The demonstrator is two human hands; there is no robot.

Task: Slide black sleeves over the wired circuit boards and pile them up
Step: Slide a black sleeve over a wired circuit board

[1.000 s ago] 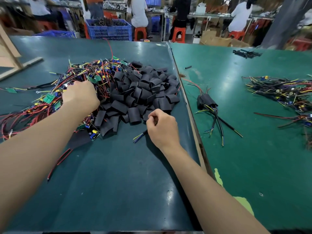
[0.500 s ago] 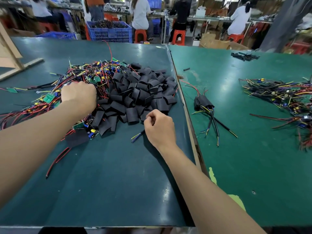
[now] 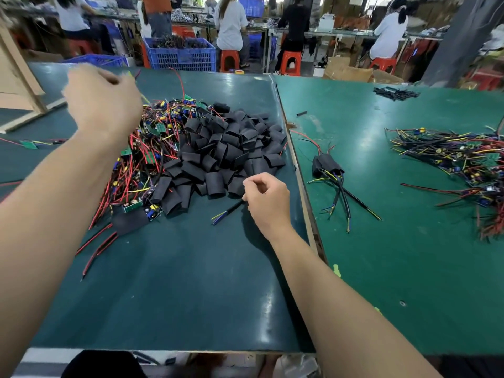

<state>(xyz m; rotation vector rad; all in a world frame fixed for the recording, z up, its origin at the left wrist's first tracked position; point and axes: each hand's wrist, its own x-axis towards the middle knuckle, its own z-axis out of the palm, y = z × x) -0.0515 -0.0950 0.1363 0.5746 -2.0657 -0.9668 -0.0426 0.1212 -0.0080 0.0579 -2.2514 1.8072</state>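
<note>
Dark green mat [image 3: 169, 290] up close; the right hand [image 3: 268, 204] sits on it, fingers curled, pinching a black cable [image 3: 227, 211] at the sleeve heap's [image 3: 229, 151] near edge. The wired boards [image 3: 147, 156] tangle just left of the sleeves. The left hand [image 3: 102, 103] hangs blurred above them, fist curled, apparently gripping wires. Finished pieces [image 3: 326, 166] lie on the lighter table [image 3: 381, 241] right. Far off, blue crates [image 3: 181, 54] and seated workers [image 3: 231, 25].
</note>
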